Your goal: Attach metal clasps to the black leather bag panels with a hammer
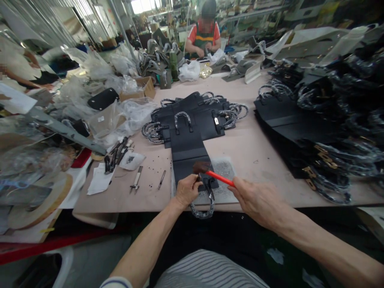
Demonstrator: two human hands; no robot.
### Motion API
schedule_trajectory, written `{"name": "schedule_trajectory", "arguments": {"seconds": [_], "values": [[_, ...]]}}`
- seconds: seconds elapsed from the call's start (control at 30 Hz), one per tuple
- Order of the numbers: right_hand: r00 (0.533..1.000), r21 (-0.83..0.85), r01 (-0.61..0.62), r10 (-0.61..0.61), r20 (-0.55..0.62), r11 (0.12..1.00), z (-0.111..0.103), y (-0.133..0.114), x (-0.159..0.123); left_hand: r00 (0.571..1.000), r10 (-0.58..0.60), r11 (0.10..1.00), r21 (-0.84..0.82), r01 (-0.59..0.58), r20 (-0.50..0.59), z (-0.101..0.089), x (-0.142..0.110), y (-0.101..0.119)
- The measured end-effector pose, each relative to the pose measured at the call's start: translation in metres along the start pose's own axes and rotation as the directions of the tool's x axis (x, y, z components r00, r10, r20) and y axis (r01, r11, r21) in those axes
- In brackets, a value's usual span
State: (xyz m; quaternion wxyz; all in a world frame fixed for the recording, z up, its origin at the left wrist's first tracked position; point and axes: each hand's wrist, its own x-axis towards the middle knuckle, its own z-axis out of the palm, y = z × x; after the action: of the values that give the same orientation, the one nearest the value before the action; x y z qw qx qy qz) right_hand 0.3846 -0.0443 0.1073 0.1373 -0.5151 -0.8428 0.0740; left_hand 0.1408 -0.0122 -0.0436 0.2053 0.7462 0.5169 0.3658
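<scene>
A long black leather bag panel [187, 150] lies in front of me on a grey mat [226, 170], a wrapped handle at each end. My left hand [186, 191] is closed, pinching the panel's near end beside the near handle [204, 208], which hangs over the table edge. My right hand [258, 202] is wrapped round the red handle of a hammer [220, 178]. The hammer's head [201, 167] is blurred just above the panel, close to my left fingers.
More black panels with handles [195, 110] are stacked behind, and another pile [303, 124] fills the right side. Small tools [136, 182] and papers lie at left near plastic bags [120, 116]. A person in an orange top [204, 36] works at the far end.
</scene>
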Motion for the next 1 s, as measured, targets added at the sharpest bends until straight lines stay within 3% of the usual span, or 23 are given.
{"name": "schedule_trajectory", "arguments": {"seconds": [0.1,0.2,0.37,0.47,0.53,0.6,0.67,0.73,0.83,1.0], "values": [[0.992,-0.024,-0.056,0.059,0.111,0.998,0.001,0.008,-0.003,1.0,-0.001,1.0,-0.006,0.001,0.008,-0.001,0.0,0.001],[0.964,0.066,-0.229,0.217,0.152,0.971,0.008,0.024,-0.001,1.0,-0.012,1.0,-0.025,0.013,0.013,-0.002,0.001,0.002],[0.842,0.232,-0.525,0.459,0.282,0.819,0.052,0.068,0.0,0.999,-0.046,0.997,-0.062,0.047,0.023,-0.005,0.002,0.004],[0.787,0.102,-0.596,0.554,0.271,0.797,0.08,0.092,-0.005,0.995,-0.099,0.988,-0.112,0.102,0.031,-0.01,0.003,0.008],[0.794,-0.006,-0.585,0.574,0.203,0.811,0.093,0.096,-0.006,0.99,-0.132,0.978,-0.155,0.139,0.053,-0.015,0.006,0.011],[0.838,-0.028,-0.534,0.533,0.113,0.845,0.1,0.089,-0.002,0.982,-0.159,0.963,-0.202,0.176,0.098,-0.02,0.01,0.013],[0.92,0.029,-0.393,0.393,-0.001,0.919,0.104,0.07,0.008,0.974,-0.174,0.95,-0.236,0.205,0.146,-0.023,0.014,0.014],[0.981,0.09,-0.163,0.171,-0.092,0.983,0.109,0.046,0.02,0.97,-0.176,0.943,-0.254,0.215,0.17,-0.024,0.019,0.014],[0.998,0.15,0.044,-0.036,-0.056,0.988,0.124,0.013,0.033,0.969,-0.21,0.929,-0.283,0.239,0.131,-0.024,0.021,0.01],[1.0,0.157,0.015,-0.015,0.0,0.988,0.151,-0.005,0.031,0.943,-0.332,0.882,-0.346,0.319,0.023,-0.018,0.013,0.008]]}}
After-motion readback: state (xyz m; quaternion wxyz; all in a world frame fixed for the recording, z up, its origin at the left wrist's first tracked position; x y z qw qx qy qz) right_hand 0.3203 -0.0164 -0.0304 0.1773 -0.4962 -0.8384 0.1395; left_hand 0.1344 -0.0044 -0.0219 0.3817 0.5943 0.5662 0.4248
